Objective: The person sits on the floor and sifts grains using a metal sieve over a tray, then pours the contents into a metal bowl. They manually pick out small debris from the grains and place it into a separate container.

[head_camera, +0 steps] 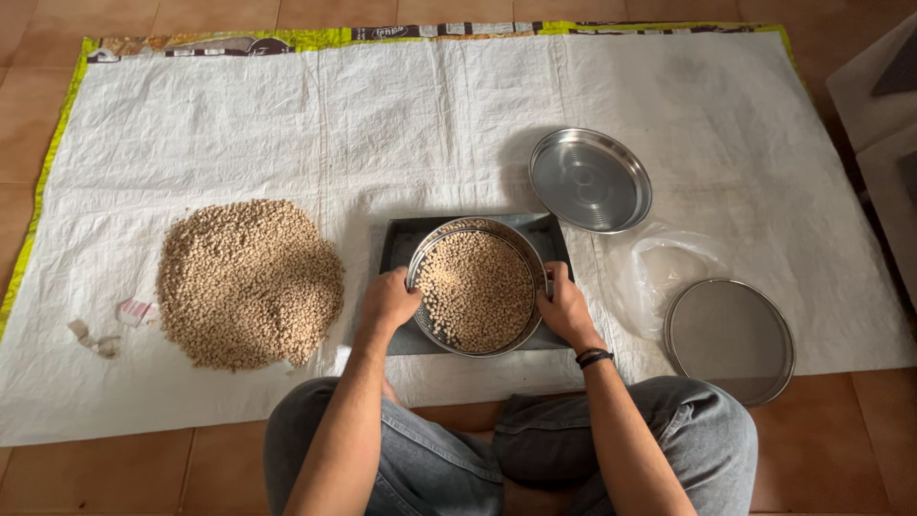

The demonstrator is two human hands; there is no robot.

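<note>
While my left hand [387, 301] and right hand [564, 304] clasp opposite rims of the round sieve [478, 287] of beans, I hold it level over the dark tray [554, 239] so fallings land there. Left lies the bean heap [248, 284]; far right, a steel plate [590, 180]. My fingertips hide behind the rim, and the tray's contents are covered.

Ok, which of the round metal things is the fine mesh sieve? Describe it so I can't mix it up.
Start at the white woven sheet on the tiled floor. Go to its near right corner, beside the person's knee: the fine mesh sieve lies there flat and empty. Its grey mesh looks dull, unlike the shiny steel plate further back.
</note>
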